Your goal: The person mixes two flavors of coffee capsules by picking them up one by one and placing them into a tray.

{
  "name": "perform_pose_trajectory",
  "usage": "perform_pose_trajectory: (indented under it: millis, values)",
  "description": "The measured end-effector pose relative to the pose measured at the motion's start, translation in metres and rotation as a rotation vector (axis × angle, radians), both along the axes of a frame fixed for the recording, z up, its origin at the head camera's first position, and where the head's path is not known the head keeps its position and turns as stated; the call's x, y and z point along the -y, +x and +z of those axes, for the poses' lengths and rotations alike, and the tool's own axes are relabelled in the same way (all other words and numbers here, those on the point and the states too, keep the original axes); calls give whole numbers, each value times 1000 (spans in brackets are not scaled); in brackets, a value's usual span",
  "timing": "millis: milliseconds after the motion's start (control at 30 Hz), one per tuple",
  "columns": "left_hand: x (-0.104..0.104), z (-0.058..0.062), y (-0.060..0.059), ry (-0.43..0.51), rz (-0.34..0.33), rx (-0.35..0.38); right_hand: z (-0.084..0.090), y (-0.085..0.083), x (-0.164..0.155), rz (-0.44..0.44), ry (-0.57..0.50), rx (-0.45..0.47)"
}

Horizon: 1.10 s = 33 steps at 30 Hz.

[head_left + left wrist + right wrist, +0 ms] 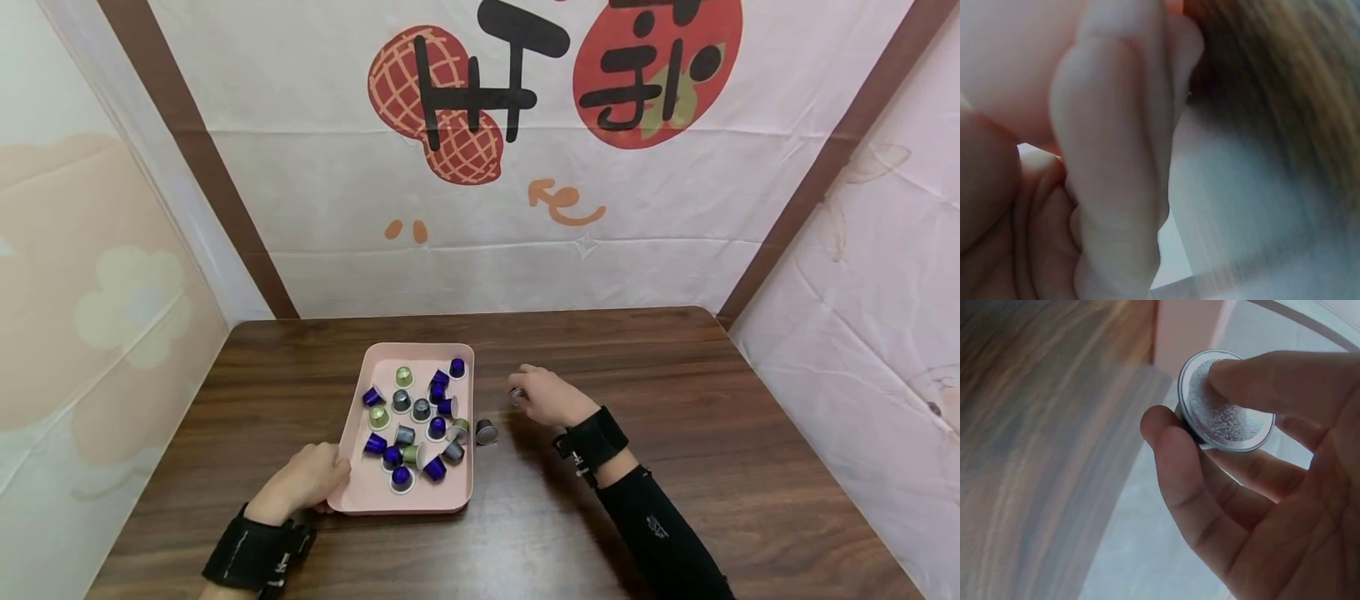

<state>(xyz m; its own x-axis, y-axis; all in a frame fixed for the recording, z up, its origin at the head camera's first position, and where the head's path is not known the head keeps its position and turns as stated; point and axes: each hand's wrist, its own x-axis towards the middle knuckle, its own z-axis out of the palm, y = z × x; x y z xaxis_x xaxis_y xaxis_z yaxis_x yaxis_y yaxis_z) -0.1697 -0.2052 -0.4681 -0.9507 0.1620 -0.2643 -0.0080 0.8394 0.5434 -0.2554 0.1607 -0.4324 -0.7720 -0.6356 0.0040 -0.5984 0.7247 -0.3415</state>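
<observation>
A pink tray (442,498) sits on the wooden table and holds several coffee capsules (422,410) in purple, grey and green. My left hand (311,479) grips the tray's near left edge; the left wrist view shows only its fingers (1116,169) close up against the pink rim. My right hand (542,395), to the right of the tray, pinches a grey capsule (1225,409) between thumb and fingers, foil lid toward the right wrist camera. Another grey capsule (486,432) lies on the table just outside the tray's right edge.
The dark wooden table (675,433) is enclosed by printed fabric walls (525,208) at the back and both sides. Its right half and the strip behind the tray carry nothing else.
</observation>
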Motion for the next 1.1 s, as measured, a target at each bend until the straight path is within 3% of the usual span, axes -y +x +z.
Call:
perform_pose_trajectory:
  millis: [233,567,867,1100]
  values:
    - [1,-2,1,2,4,-11,12,6,20,49,-8,-50]
    - [-1,-3,2,1,14,-24,16,0,56,129,14,-82]
    - [-1,-5,1,-6,16,-18,20,-14,78,146,82,-42]
    - [0,-5,1,-9,11,-16,13,-30,84,124,126,-19]
